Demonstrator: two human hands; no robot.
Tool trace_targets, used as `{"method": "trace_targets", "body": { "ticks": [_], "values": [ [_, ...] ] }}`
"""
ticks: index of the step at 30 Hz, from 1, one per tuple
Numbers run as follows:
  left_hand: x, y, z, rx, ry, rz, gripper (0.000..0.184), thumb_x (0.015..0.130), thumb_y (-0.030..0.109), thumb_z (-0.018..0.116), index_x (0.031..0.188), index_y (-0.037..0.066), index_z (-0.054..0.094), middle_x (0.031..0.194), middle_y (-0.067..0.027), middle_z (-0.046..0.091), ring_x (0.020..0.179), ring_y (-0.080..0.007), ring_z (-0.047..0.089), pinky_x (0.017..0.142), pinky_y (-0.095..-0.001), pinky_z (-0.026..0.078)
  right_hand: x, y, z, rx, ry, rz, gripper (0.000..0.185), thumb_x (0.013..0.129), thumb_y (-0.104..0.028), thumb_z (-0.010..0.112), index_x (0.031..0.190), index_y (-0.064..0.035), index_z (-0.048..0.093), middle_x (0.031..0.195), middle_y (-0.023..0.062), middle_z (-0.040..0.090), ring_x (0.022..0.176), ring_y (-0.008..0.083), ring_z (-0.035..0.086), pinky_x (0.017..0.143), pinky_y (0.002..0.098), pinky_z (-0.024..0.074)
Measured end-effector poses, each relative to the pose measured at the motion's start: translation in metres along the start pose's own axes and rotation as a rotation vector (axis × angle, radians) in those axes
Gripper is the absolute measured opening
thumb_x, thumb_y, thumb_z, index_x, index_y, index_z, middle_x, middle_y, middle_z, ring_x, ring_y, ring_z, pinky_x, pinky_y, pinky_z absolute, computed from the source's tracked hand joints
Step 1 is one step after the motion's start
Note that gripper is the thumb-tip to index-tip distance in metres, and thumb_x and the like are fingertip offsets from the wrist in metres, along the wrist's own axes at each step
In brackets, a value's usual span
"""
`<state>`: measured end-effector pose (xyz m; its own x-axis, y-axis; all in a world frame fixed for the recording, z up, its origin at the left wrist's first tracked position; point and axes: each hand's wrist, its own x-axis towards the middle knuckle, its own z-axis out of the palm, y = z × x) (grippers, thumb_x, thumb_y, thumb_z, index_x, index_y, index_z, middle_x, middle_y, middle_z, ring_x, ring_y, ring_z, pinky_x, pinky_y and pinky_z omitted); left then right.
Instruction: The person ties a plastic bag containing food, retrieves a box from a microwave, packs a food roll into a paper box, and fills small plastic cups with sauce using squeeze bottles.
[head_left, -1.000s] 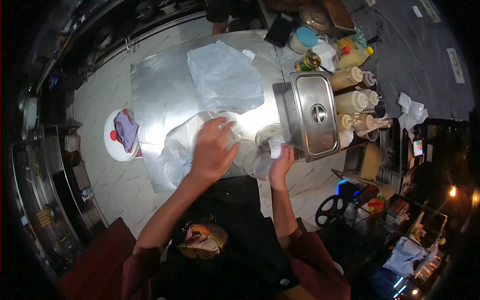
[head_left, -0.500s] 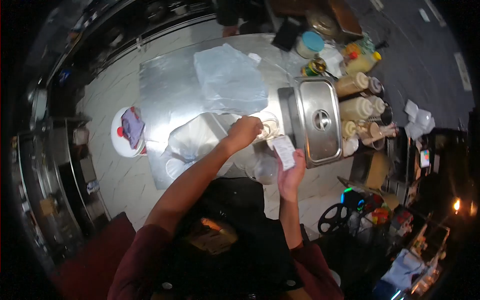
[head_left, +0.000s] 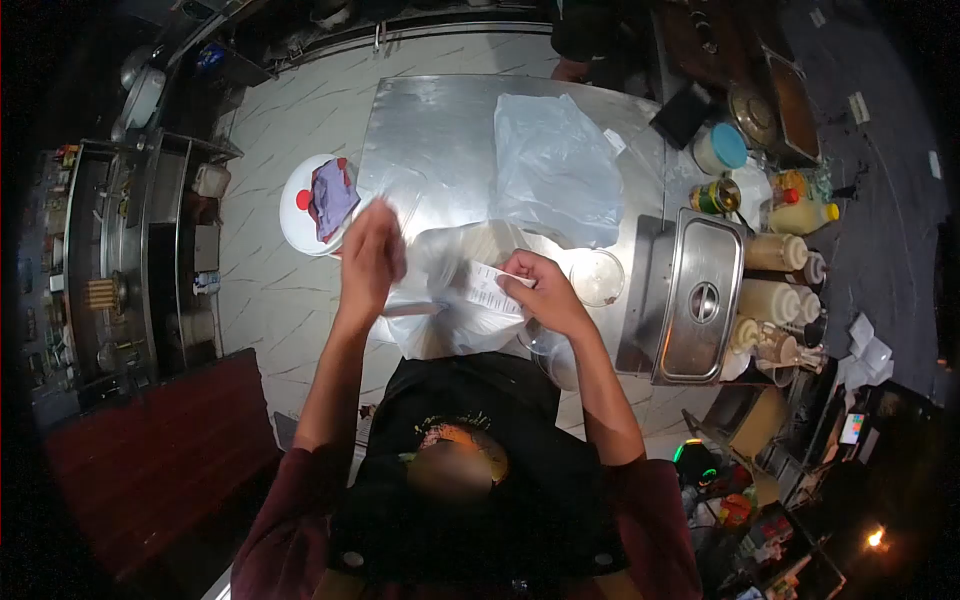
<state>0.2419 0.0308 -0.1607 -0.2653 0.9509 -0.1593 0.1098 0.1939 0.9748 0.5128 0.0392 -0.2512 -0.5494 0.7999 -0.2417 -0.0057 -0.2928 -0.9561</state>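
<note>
Moved since the earlier frame: printed white paper slip (head_left: 490,288), now over the translucent white plastic bag (head_left: 450,335), pinched between right hand's (head_left: 545,295) thumb and fingers. Left hand (head_left: 370,258) blurred; I cannot tell its grip. Bag contents indistinct.

the slip (head_left: 488,288) is matt paper, the bag beneath (head_left: 450,338) thin, crinkled plastic, the table (head_left: 430,125) smooth, shiny metal.

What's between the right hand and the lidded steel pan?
In the head view, a round clear tub or lid lies on the metal table between the right hand and the lidded steel pan.
</note>
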Motion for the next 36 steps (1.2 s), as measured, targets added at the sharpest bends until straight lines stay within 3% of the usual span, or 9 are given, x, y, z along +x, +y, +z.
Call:
{"method": "trace_targets", "body": {
  "ticks": [5,7,9,15,19,23,28,33,36],
  "values": [
    [-0.067,0.037,-0.02,0.444,-0.288,-0.188,0.034,0.109,0.03,0.06,0.088,0.004,0.06,0.071,-0.003,0.054,0.064,-0.0153,0.057,0.058,-0.0334,0.043,0.021,0.02,-0.021,-0.197,-0.035,0.026,0.02,0.097,-0.015,0.073,0.089,-0.0003,0.061,0.079,0.0005,0.06,0.077,0.0095,0.053,0.07,0.0302,0.0456],
    [-0.072,0.023,0.005,0.848,-0.471,0.475,0.028,0.103,0.025,0.067,0.092,0.0,0.066,0.093,-0.0115,0.067,0.088,-0.0288,0.066,0.076,-0.0443,0.049,0.023,0.023,-0.027,-0.234,-0.039,0.034,0.02,0.097,-0.015,0.073,0.089,-0.0004,0.061,0.08,-0.0002,0.059,0.078,0.0089,0.053,0.071,0.0297,0.0463],
    [-0.081,0.014,0.032,0.819,-0.624,0.476,0.03,0.101,0.027,0.067,0.095,-0.003,0.069,0.126,-0.0219,0.067,0.118,-0.0381,0.062,0.098,-0.0518,0.046,0.023,0.023,-0.032,-0.303,-0.058,0.048,0.018,0.1,-0.014,0.072,0.091,-0.0013,0.062,0.082,-0.0023,0.059,0.08,0.007,0.053,0.072,0.0278,0.0471],
    [-0.077,-0.054,0.051,1.131,-0.605,0.524,0.031,0.105,0.025,0.062,0.102,-0.005,0.067,0.159,-0.0355,0.041,0.153,-0.0441,0.039,0.124,-0.0535,0.032,0.0,0.031,-0.033,-0.142,0.081,0.193,0.019,0.098,-0.017,0.076,0.098,-0.0004,0.068,0.082,0.0019,0.066,0.075,0.0082,0.057,0.067,0.0287,0.0481],
    [-0.083,-0.055,0.054,1.022,-0.594,0.453,0.037,0.109,0.025,0.055,0.103,-0.01,0.063,0.163,-0.0407,0.03,0.153,-0.05,0.035,0.127,-0.0558,0.028,-0.062,0.067,-0.041,-0.14,0.591,0.022,0.019,0.098,-0.015,0.076,0.108,-0.0007,0.069,0.084,0.0022,0.07,0.074,0.0127,0.064,0.069,0.0286,0.0522],
    [-0.078,-0.042,0.05,0.998,-0.648,0.362,0.035,0.11,0.025,0.055,0.105,-0.009,0.061,0.149,-0.0387,0.05,0.151,-0.0477,0.04,0.126,-0.0578,0.028,-0.153,0.104,-0.02,-0.566,0.935,0.088,0.036,0.094,-0.02,0.08,0.121,-0.0003,0.066,0.107,0.0116,0.07,0.101,0.0247,0.064,0.087,0.0388,0.0531],
    [-0.079,0.015,0.077,0.845,-0.371,0.434,0.015,0.101,0.014,0.062,0.105,0.0,0.066,0.108,-0.0151,0.069,0.099,-0.0363,0.06,0.093,-0.051,0.042,-0.2,0.157,0.033,-0.58,1.283,0.308,0.078,0.088,-0.029,0.088,0.146,0.002,0.046,0.134,0.024,0.057,0.136,0.0361,0.047,0.11,0.0478,0.0437],
    [-0.047,-0.027,0.16,0.706,-0.832,0.576,0.013,0.095,0.018,0.07,0.099,0.007,0.069,0.1,-0.0116,0.07,0.099,-0.0329,0.064,0.092,-0.0462,0.042,-0.19,0.195,0.047,0.225,1.283,0.329,0.088,0.088,-0.026,0.088,0.151,0.0017,0.033,0.129,0.0224,0.059,0.124,0.0325,0.057,0.106,0.0443,0.0477],
    [-0.023,-0.062,0.219,1.232,-1.356,0.619,0.014,0.092,0.02,0.071,0.104,0.013,0.073,0.109,-0.0087,0.072,0.108,-0.0282,0.065,0.093,-0.0443,0.043,-0.19,0.212,0.045,0.196,1.244,0.24,0.086,0.088,-0.023,0.089,0.15,-0.0001,0.034,0.127,0.0207,0.059,0.115,0.0302,0.062,0.101,0.0404,0.0511]
  ]
}}
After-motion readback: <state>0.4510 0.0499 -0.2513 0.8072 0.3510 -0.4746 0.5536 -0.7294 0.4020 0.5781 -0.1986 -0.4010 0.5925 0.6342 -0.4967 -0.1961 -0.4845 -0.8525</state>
